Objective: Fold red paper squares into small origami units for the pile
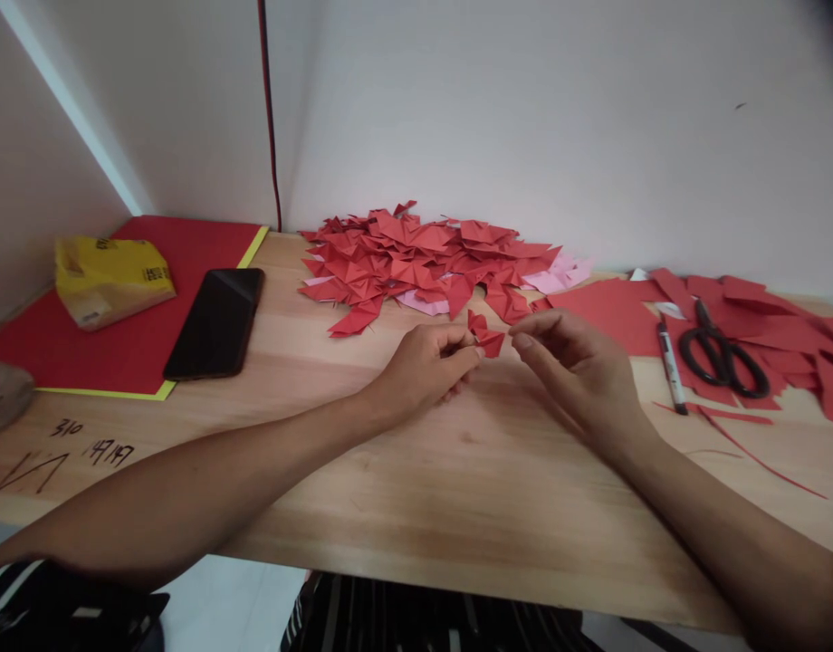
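Observation:
My left hand rests on the wooden table and pinches a small folded red paper piece between thumb and fingers. My right hand hovers just to the right of that piece, fingers curled with the fingertips close to it; nothing shows inside this hand. Behind both hands lies a pile of folded red and pink paper pieces.
Black scissors and a marker pen lie on red paper scraps at the right. A black phone and a yellow packet sit on a red sheet at the left. A dark cable runs down the wall.

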Demonstrator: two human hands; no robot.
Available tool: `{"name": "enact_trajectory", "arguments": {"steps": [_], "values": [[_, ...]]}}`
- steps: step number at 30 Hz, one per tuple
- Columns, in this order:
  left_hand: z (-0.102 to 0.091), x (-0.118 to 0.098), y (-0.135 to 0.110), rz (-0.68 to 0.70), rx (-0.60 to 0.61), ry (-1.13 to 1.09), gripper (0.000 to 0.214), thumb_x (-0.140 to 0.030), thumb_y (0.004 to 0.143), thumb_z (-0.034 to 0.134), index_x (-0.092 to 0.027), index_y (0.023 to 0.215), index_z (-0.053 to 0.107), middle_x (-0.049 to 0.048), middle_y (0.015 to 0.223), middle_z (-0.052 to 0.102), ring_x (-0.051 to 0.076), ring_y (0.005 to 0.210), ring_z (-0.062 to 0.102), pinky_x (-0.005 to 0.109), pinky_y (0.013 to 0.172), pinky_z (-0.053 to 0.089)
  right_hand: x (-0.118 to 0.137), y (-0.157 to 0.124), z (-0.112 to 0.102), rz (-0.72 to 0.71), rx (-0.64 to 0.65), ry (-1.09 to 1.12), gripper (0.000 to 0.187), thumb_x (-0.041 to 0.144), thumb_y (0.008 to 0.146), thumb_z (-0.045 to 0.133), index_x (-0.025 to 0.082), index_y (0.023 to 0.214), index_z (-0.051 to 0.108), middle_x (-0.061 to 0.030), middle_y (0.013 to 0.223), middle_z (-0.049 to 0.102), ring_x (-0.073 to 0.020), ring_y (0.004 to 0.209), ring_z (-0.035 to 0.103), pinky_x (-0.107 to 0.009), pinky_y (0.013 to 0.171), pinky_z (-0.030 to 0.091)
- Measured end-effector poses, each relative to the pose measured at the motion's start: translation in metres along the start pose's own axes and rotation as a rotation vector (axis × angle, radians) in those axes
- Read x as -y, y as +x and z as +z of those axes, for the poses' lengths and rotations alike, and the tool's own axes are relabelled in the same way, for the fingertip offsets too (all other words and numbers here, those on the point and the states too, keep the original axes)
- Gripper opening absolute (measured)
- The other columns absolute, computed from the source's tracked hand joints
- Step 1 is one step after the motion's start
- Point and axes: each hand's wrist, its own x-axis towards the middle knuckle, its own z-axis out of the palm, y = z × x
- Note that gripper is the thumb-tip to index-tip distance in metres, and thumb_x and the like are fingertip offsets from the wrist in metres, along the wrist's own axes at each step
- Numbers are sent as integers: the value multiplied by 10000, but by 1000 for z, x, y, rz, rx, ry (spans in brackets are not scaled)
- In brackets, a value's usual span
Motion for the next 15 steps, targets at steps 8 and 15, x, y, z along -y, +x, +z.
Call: {"name": "enact_trajectory", "arguments": {"steps": [8, 15], "values": [[0, -4, -1, 11, 11, 22, 245, -312, 875, 557, -160, 690, 503, -22, 603, 546, 53, 486, 491, 165, 436, 397, 1, 0, 0, -48, 35, -149, 89, 317, 888, 605, 242, 906, 649, -10, 770, 646, -146, 623, 564, -297, 546, 419], [-1, 0, -1, 42, 42, 69, 230, -288, 876, 540, -158, 687, 513, -17, 620, 555, 54, 492, 497, 169, 442, 393, -5, -2, 2, -50, 78, -125, 99, 334, 888, 623, 236, 904, 622, -9, 784, 634, -139, 639, 561, -288, 544, 408]]}}
